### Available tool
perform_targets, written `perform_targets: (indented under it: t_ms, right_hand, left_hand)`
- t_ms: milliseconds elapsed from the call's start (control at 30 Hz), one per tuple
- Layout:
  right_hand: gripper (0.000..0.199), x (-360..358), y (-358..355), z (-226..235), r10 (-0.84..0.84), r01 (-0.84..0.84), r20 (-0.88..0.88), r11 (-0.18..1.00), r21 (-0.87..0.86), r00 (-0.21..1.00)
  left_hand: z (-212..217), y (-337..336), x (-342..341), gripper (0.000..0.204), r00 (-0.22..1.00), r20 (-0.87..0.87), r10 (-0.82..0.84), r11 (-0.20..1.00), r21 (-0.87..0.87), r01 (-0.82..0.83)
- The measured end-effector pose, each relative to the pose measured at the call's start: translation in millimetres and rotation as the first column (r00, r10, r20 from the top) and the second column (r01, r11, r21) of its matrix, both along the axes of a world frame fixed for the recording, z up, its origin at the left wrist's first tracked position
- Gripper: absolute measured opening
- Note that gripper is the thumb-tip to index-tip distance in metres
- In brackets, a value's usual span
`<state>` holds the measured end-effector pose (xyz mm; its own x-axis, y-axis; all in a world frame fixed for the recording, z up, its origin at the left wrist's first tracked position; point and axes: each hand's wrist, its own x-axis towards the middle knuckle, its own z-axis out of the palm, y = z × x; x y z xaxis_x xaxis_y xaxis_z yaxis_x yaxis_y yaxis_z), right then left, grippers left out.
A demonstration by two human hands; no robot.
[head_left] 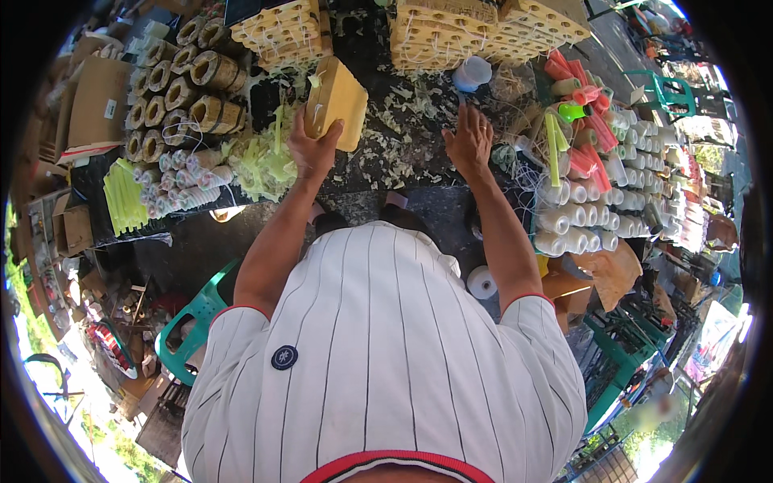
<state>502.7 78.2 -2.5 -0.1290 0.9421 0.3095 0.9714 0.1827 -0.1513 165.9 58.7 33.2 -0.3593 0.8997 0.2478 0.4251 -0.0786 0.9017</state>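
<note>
My left hand (pixel 312 151) grips a yellow block (pixel 345 105) by its near end, thumb on the right side. A whitish strand shows on the block's left face. The block is tilted over the dark table (pixel 403 179). My right hand (pixel 469 145) is stretched out over the table with its fingers apart and nothing in it. Just beyond those fingertips lies a pale translucent cup (pixel 472 74). Pale green and whitish scraps (pixel 407 121) are strewn between the two hands.
Yellow blocks with holes and white string (pixel 447 36) stand along the far side. Stacked hollow tubes (pixel 181 88) and light-green strips (pixel 125 197) are at the left. White thread spools (pixel 576 217) and red plastic pieces (pixel 592 153) crowd the right. A green chair (pixel 193 318) stands behind on the left.
</note>
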Motion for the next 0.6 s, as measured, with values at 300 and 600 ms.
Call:
perform_targets:
  t_ms: [300,600]
  right_hand:
    - [0.048,-10,10,-21,-0.097,0.076,-0.2,0.991,-0.111,0.975]
    - [0.046,-157,50,105,0.698,-0.696,-0.479,0.683,0.221,0.533]
  left_hand:
    - [49,-30,0,0.06,0.998,0.06,0.012,0.98,-0.197,0.0]
    - [53,-55,-5,0.06,0.972,-0.082,-0.221,0.959,-0.197,0.201]
